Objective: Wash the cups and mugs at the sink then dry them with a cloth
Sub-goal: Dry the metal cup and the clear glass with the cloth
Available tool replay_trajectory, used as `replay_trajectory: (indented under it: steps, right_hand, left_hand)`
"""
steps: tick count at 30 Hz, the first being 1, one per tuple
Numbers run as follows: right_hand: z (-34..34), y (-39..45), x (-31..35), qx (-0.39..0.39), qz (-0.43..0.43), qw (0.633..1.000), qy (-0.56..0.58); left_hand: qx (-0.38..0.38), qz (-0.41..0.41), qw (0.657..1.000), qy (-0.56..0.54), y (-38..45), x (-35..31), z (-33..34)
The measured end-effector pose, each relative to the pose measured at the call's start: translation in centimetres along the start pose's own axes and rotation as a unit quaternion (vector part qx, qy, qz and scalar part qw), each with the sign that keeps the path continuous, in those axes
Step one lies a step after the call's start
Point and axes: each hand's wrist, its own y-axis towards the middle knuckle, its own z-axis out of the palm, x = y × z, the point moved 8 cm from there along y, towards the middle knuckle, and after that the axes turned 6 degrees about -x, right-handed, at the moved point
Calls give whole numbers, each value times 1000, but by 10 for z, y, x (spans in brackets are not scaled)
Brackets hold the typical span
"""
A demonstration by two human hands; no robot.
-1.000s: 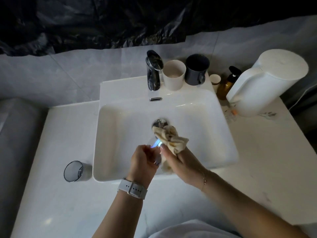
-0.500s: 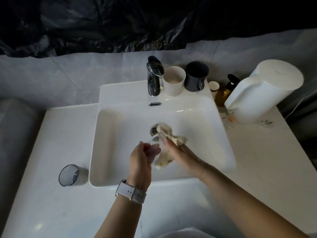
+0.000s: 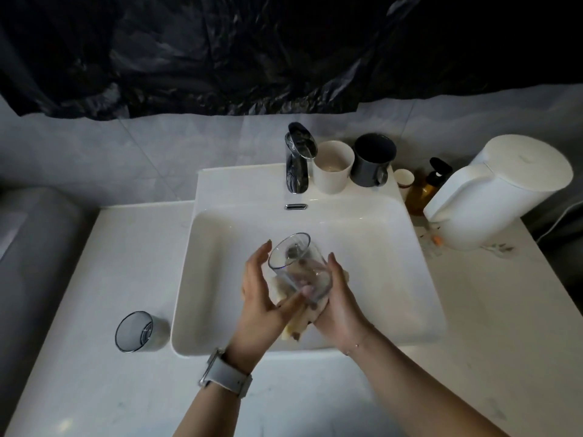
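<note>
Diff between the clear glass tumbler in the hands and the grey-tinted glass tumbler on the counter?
The clear glass tumbler is held tilted over the white sink, between the left hand and the right hand, against a beige cloth. The grey-tinted glass tumbler sits untouched on the white counter, left of the sink. It looks darker. Both are handleless and see-through.

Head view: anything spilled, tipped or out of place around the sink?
One oddity: the tinted glass left of the sink lies on its side on the countertop, mouth toward the camera. Small bits of litter sit beside the white kettle. The white cup and grey mug stand upright. No visible spill.
</note>
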Motion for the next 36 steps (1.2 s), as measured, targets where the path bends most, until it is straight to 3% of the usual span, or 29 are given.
replay_trajectory:
  steps: [2,5,8,11,14,16,21,23,26,29,32,36]
  right_hand:
    - [1,0,0,10,-1,1000,-15]
    - [-1,1,-5,18,5,991,-135]
    - [-12,-4,7,-46,-20,963,-265]
    - [-28,-20,38,-115,-102,959,-238]
    - [-25,-44,78,-103,-205,954,-193]
    - [-13,-54,96,-78,-239,937,-242]
    - [28,-62,79,9,-175,843,-508]
    - [31,-57,63,22,-103,838,-536]
    - [17,-45,46,5,8,871,-492]
    - [17,-38,35,54,57,936,-343]
    - [10,-32,33,36,83,981,-171]
    - [6,-32,31,19,102,993,-54]
  left_hand:
    - [64,-77,989,-107,-6,10,17]
    - [79,-58,982,-160,-6,15,26]
    - [24,4,993,-112,-2,9,15]
    - [-1,47,998,-39,3,5,4]
    - [3,87,995,37,9,8,-4]
    - [30,95,993,69,10,11,-5]
    - [114,121,971,174,13,0,2]
    - [152,151,949,231,12,-10,7]
    - [186,183,924,278,8,-21,13]
    - [190,201,917,286,4,-24,17]
    - [191,220,921,259,5,-26,19]
    - [203,150,968,9,4,-29,15]
